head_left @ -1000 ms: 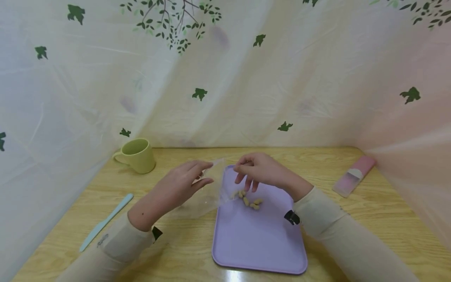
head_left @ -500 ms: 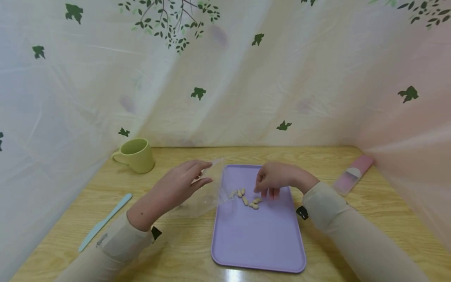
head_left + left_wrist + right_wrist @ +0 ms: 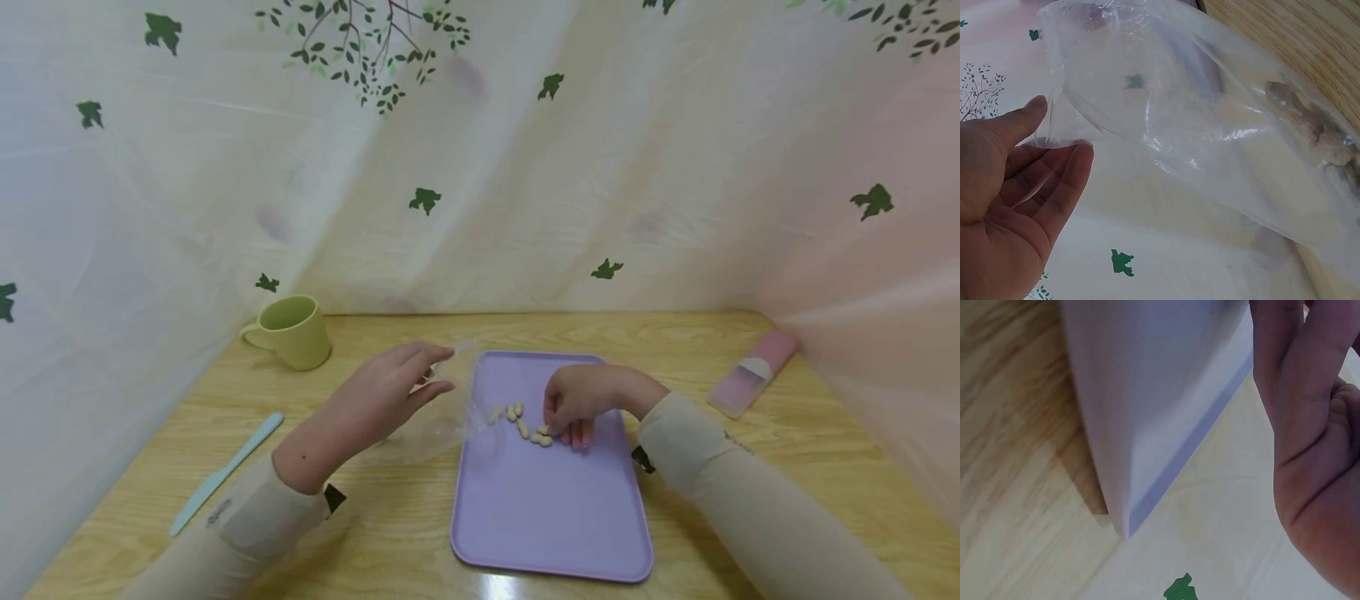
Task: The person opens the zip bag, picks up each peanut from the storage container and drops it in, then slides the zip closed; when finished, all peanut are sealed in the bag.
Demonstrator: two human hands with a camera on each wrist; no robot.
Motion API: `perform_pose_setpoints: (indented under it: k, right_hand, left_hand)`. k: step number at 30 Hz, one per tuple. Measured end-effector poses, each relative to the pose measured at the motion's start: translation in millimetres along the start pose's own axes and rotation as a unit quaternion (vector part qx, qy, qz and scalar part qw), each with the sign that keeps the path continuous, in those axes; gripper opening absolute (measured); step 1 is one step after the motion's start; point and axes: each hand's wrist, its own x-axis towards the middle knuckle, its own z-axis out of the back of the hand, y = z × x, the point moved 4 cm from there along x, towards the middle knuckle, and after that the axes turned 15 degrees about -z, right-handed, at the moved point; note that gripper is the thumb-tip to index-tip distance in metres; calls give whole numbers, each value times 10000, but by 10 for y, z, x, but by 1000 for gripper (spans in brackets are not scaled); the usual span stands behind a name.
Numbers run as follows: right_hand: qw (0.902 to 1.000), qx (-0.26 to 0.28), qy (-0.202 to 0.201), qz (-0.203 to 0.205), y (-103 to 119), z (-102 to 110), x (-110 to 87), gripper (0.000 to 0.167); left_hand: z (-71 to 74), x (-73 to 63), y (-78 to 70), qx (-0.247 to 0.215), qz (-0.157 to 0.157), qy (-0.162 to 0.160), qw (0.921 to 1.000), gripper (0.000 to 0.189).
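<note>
Backdrop [image 3: 495,242]: pale hanging sheet with green leaf prints [image 3: 425,200], behind a light wood-grain table [image 3: 405,525]. Peanuts [image 3: 523,429]: small cluster, which we find in the far half of a lilac tray [image 3: 551,517], left of centre; one shows through a clear plastic bag [image 3: 442,425]. Right hand [image 3: 588,396]: over the tray's right side, fingers bent downward, tips at the cluster's right end; whether they pinch a peanut we cannot tell. Bag: left of the tray, overlapping its left rim; we note brown lumps [image 3: 1300,119] showing through it in the left wrist view. Left hand [image 3: 382,383]: thumb and fingers grip the bag's edge. Farther out we list one yellow-green mug [image 3: 296,337], far left, upright; one pale blue knife [image 3: 225,471], near left, flat; one pink case [image 3: 753,373], far right, lying aslant. Both arms: beige sleeves [image 3: 720,467].
</note>
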Motion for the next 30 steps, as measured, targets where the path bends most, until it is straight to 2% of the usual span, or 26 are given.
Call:
perform_pose_setpoints:
  k: [7,16,22,30]
  right_hand:
    - [9998,140,-155,-30,-30,35,-24,14]
    - [9976,591,-256,267,-13,150,-83,16]
    - [9968,680,-249,337,-1,164,-106,18]
    - [9922,931,-215,796,97,211,-154,24]
  left_hand:
    - [-12,20,-14,-24,28,50,10000,46]
    - [18,16,-21,18,61,30,10000,46]
    - [18,10,-20,42,22,15,10000,47]
    - [17,-1,2,21,-25,-59,10000,47]
